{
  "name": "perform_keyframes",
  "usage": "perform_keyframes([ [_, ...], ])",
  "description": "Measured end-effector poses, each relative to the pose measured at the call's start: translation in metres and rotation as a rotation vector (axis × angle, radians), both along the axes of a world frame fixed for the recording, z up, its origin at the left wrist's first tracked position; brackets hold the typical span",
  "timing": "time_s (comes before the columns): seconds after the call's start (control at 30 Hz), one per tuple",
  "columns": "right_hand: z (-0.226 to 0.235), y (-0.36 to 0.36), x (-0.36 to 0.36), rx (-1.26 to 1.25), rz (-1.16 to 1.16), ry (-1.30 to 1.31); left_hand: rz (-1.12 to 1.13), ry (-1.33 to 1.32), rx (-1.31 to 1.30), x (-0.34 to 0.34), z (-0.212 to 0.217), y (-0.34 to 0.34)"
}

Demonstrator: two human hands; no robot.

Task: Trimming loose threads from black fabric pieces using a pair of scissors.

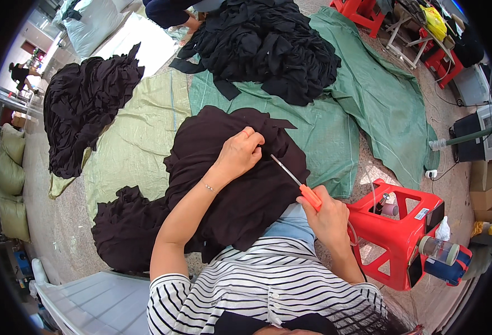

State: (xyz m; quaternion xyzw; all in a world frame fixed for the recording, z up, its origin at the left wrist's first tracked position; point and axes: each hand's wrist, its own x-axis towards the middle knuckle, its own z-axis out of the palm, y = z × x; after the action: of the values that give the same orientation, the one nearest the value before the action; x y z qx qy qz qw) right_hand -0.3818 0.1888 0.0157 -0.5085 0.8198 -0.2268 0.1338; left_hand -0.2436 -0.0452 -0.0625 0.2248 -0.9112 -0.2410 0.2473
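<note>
While holding an orange-handled tool with a slim metal shaft (310,196) in the right hand (328,220), rests the left hand (241,148) on a heap of dark brown, softly folded cloth (201,151). Has the right fingers wrapped closely round the handle; points the shaft up and leftward, its tip just beside the left fingertips. Cannot tell of any contact between tip and cloth. Curls the left fingers inward on top of the cloth; cannot tell of any fold pinched between them. Wears a thin bracelet (209,187) on the left wrist, and a black-and-white striped shirt (268,273).

Has the cloth spread over the lap, above some pale blue clothing (295,222). Has a smaller dark brown bundle (126,229) close by on the left, and a red plastic stool (388,231) on the right, with a clear cylindrical jar (438,250) at its outer end.

Farther out, faces a green woven sheet (327,134) beside a pale yellow-green sheet (142,137). Has a tall black fabric pile (262,53) ahead, near another person in dark clothing (167,12), and a dark crumpled fabric mound (86,106) at the upper left.
</note>
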Motion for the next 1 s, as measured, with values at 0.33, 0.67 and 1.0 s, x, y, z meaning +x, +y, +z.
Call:
perform_keyframes([
  [0.33,-0.004,-0.004,0.0,0.031,0.027,0.067,0.021,0.032,0.098,0.001,-0.007,-0.002],
  [0.67,-0.001,-0.005,0.002,-0.073,-0.064,0.0,-0.034,0.1,0.367,0.007,0.016,-0.009],
  [1.0,0.005,0.008,0.007,-0.129,-0.085,-0.13,-0.27,-0.476,-0.201,0.041,0.051,0.015],
])
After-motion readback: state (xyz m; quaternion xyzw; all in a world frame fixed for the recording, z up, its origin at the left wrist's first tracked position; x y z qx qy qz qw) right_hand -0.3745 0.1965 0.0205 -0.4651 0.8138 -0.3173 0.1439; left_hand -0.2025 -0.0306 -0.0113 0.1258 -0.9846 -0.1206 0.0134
